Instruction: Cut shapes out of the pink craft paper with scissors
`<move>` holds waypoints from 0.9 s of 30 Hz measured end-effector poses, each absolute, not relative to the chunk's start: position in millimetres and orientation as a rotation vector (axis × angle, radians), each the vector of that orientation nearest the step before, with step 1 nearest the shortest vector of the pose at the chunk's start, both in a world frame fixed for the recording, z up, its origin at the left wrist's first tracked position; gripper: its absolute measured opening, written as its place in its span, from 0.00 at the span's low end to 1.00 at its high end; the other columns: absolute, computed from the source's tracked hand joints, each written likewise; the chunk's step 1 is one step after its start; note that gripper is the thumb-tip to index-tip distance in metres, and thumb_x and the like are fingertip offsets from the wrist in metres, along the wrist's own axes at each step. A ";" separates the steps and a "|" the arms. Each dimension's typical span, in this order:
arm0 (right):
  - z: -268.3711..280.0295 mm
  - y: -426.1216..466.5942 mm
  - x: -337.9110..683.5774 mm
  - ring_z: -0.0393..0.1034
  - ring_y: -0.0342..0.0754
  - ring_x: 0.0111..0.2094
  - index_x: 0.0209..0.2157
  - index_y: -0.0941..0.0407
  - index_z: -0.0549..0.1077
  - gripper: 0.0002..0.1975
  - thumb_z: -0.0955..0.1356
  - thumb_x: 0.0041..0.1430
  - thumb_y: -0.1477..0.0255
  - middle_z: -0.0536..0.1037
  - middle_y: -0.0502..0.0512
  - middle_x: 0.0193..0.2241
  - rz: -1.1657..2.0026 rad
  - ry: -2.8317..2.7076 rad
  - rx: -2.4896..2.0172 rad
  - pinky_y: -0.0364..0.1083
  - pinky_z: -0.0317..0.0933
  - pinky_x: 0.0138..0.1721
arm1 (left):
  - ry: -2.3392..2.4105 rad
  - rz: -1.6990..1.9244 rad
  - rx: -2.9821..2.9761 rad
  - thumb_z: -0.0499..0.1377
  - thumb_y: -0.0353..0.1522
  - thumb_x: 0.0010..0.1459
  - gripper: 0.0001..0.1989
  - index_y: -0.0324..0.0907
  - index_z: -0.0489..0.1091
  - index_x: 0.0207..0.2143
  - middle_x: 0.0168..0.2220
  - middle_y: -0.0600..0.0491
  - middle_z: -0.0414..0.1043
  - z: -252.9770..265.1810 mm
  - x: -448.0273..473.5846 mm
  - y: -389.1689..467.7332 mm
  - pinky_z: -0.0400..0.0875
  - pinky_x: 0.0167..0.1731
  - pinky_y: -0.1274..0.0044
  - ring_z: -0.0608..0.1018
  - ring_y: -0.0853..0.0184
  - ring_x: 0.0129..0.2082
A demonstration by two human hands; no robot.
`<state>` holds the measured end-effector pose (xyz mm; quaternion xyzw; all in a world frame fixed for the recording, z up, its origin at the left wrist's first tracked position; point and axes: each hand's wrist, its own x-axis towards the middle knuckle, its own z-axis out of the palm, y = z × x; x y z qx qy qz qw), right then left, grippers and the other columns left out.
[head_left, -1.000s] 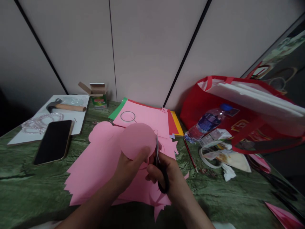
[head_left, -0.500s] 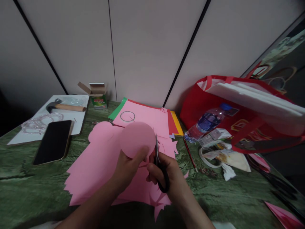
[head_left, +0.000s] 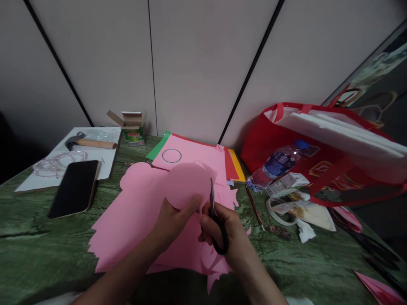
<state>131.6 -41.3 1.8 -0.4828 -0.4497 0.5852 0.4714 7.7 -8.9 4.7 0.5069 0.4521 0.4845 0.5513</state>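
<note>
My left hand [head_left: 176,218] pinches a rounded piece of pink paper [head_left: 187,182] at its lower edge, thumb on top. In my right hand [head_left: 222,228] is a pair of scissors [head_left: 212,197] with black handles, its blades pointing up along the right side of the paper. Whether the blades touch the paper I cannot tell. Beneath both hands lie large pink sheets [head_left: 133,224] with jagged edges, and pink scraps [head_left: 212,258] lie by my right wrist. Another pink sheet [head_left: 200,148] behind them carries a dark ring [head_left: 171,155].
To the left are a phone [head_left: 74,188], a hammer [head_left: 92,142] on a white board and an open small box [head_left: 133,131]. On the right stand a red bag [head_left: 260,131] and a leaning water bottle [head_left: 276,165], near a pencil [head_left: 254,207] and a tape roll [head_left: 271,212].
The pink piece has turned in my left hand, and an extra pointed edge now shows at its upper right. The scissors have shifted slightly right. The whole view has moved a little.
</note>
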 end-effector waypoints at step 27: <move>-17.4 -16.0 142.5 0.73 0.42 0.23 0.33 0.62 0.73 0.16 0.75 0.41 0.69 0.80 0.52 0.25 1.214 -0.583 -1.067 0.41 0.68 0.30 | 1.178 1.422 1.159 0.61 0.38 0.48 0.11 0.38 0.71 0.25 0.28 0.50 0.75 -2.5 -2.6 13.4 0.70 0.33 0.76 0.75 0.64 0.33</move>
